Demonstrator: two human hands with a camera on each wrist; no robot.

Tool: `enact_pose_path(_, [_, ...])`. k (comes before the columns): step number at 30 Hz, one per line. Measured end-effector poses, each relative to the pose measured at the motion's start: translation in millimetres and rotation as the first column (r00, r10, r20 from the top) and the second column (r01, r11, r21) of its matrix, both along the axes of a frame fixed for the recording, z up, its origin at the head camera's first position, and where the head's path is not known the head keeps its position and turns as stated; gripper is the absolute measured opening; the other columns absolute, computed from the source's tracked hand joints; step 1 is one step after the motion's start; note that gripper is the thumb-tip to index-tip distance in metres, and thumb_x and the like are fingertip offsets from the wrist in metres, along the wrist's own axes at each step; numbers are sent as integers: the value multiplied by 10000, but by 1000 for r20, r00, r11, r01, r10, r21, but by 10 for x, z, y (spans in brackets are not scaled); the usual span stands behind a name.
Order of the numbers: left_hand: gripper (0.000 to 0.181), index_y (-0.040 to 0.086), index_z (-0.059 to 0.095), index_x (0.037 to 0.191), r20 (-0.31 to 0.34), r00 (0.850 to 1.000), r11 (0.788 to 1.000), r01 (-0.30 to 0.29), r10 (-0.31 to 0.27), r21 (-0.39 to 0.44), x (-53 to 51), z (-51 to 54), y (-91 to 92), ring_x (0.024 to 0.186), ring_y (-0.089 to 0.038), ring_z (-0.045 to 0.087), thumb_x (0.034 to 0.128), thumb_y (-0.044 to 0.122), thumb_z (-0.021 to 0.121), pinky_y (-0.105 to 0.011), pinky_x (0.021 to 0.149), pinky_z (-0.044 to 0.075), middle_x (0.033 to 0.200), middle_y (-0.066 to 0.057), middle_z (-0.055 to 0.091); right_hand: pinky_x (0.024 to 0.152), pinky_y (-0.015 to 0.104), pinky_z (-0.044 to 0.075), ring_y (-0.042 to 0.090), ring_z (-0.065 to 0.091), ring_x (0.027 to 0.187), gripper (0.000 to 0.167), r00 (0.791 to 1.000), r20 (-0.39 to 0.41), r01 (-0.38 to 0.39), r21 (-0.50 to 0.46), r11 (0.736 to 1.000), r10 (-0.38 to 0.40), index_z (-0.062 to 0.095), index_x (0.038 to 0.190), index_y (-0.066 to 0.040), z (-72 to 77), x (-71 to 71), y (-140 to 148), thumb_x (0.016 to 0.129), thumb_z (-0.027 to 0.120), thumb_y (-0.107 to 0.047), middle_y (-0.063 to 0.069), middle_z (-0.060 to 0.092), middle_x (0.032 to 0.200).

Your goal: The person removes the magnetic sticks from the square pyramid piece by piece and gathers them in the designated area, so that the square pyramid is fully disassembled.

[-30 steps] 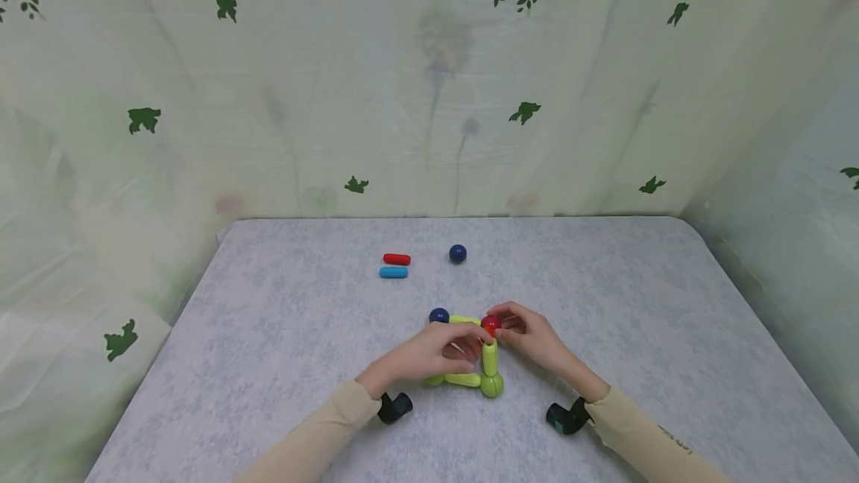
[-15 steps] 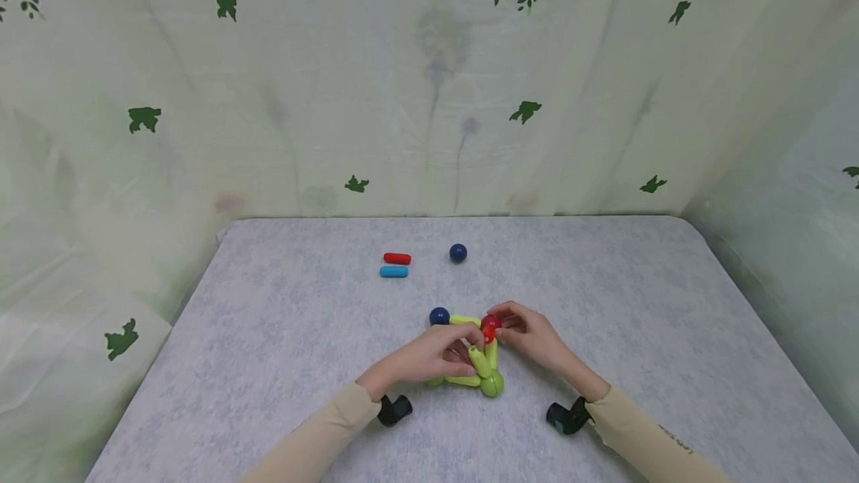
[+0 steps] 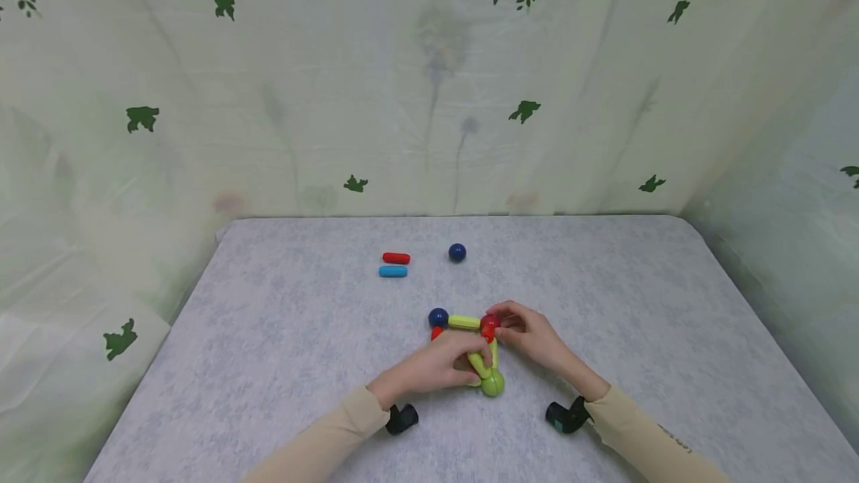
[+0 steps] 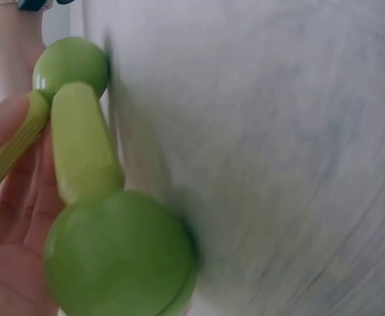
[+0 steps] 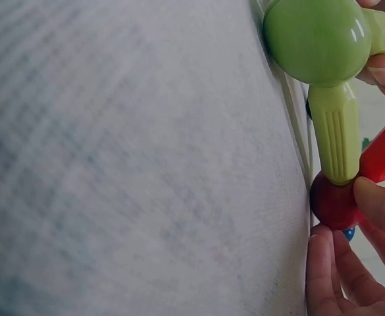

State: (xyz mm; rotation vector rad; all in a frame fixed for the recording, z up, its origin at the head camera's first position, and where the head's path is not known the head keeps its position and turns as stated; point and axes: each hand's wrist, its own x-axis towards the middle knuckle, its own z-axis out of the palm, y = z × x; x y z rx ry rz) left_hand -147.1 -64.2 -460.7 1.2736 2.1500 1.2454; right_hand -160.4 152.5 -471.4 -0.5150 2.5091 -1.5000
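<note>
The left hand (image 3: 436, 367) pinches a yellow-green rod (image 3: 478, 364) that slants up from a green ball (image 3: 493, 383). In the left wrist view its thumb lies on that rod (image 4: 18, 141), beside another rod (image 4: 87, 148) joining two green balls. The right hand (image 3: 533, 335) holds a red ball (image 3: 491, 323) between thumb and fingers. From the red ball (image 5: 335, 201) a red rod (image 5: 383, 150) sticks out at an angle, and a yellow-green rod (image 5: 337, 131) links it to the green ball (image 5: 317, 39). At the back left corner is a blue ball (image 3: 438, 318); the left hand partly hides the frame.
Behind the frame lie a loose red rod (image 3: 396, 258), a light blue rod (image 3: 393, 271) and a dark blue ball (image 3: 457, 252). The grey cloth-covered table (image 3: 282, 304) meets a leaf-patterned curtain (image 3: 288, 133) at the back.
The slanted yellow-green rod and the red rod have tipped apart from each other. The left hand has shifted toward the near edge, showing a red piece under the blue ball. The right hand stays in place.
</note>
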Motion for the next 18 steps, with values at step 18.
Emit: enact_pose_path(18, [289, 132, 554, 837, -68, 997, 998, -35, 39, 59, 0, -63, 8, 826, -57, 487, 770, -111, 694, -194, 733, 450, 856, 36, 547, 781, 306, 497, 340, 599, 917, 271, 1000, 6, -31, -9, 999, 31, 582, 1178, 62, 270, 113, -47, 909, 600, 30, 180, 630, 1045])
